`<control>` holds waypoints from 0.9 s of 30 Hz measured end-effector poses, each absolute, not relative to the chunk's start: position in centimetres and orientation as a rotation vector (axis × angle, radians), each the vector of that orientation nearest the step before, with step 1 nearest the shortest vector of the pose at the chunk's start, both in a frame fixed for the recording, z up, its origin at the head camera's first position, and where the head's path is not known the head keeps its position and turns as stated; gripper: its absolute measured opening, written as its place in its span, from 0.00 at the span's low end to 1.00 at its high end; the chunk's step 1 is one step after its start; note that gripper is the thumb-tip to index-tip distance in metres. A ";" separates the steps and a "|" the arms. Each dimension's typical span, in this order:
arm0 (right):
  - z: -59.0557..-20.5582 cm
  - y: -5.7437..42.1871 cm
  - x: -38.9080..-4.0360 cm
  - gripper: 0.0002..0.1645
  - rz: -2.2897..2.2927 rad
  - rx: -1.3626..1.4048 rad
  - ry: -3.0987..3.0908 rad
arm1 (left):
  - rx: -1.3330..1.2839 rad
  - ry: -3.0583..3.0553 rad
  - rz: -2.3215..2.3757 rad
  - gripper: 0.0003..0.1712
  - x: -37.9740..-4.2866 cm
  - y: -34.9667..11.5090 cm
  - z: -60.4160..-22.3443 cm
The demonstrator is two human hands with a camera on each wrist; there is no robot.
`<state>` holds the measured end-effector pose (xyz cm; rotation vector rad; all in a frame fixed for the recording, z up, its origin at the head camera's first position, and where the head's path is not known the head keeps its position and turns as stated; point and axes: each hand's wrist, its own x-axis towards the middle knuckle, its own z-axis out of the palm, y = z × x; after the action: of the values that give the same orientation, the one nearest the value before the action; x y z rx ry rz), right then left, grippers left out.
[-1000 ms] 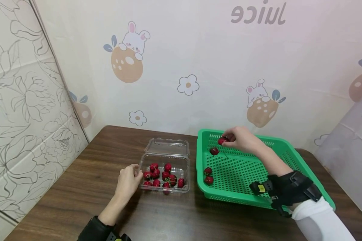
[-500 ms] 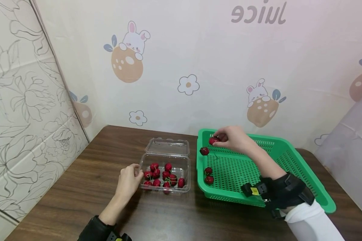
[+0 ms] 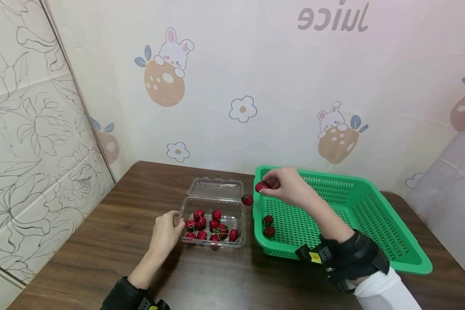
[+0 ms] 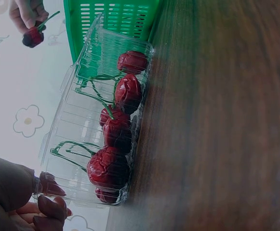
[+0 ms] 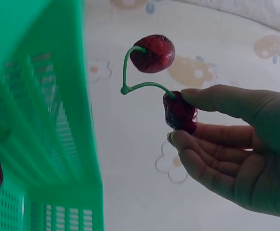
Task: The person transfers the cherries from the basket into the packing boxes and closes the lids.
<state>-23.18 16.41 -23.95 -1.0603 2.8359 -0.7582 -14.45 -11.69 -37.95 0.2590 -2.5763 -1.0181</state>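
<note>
My right hand pinches one cherry of a pair between thumb and fingertips, over the left rim of the green basket. Joined to it by a green stem, the second cherry dangles left of the rim, on the side of the clear plastic box. At that clear box, my left hand pinches the left wall between thumb and fingers. Several red cherries with green stems lie inside the box, and its lid is folded back behind it.
Two cherries lie in the basket near its left wall. Dark wooden table stands under everything. A printed cloth wall rises behind the table's back edge, and another patterned panel is at the left.
My right hand has moved left with the cherry pair, from over the basket's inside to its left rim, and the dangling cherry has passed beyond it. The left hand stays on the box.
</note>
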 end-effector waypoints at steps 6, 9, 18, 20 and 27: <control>-24.2 14.4 -22.1 0.15 -0.758 -0.997 2.861 | 0.257 -2.570 -1.009 0.14 -14.5 -11.8 -38.0; -24.3 13.5 -21.6 0.15 -0.787 -0.962 2.859 | 0.261 -2.571 -1.008 0.13 -14.5 -11.8 -38.0; -24.8 10.9 -20.8 0.15 -0.838 -0.938 2.847 | 0.264 -2.574 -1.004 0.13 -14.4 -11.7 -38.0; -24.9 10.5 -20.6 0.15 -0.850 -0.936 2.842 | 0.263 -2.572 -1.005 0.14 -14.4 -11.7 -38.0; -25.5 9.0 -20.4 0.14 -0.857 -0.921 2.875 | 0.256 -2.568 -1.016 0.14 -14.4 -11.7 -38.0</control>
<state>-20.35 8.96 -25.46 -0.9209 2.8752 -0.8572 -14.44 -11.70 -37.96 0.2558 -2.5675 -1.0160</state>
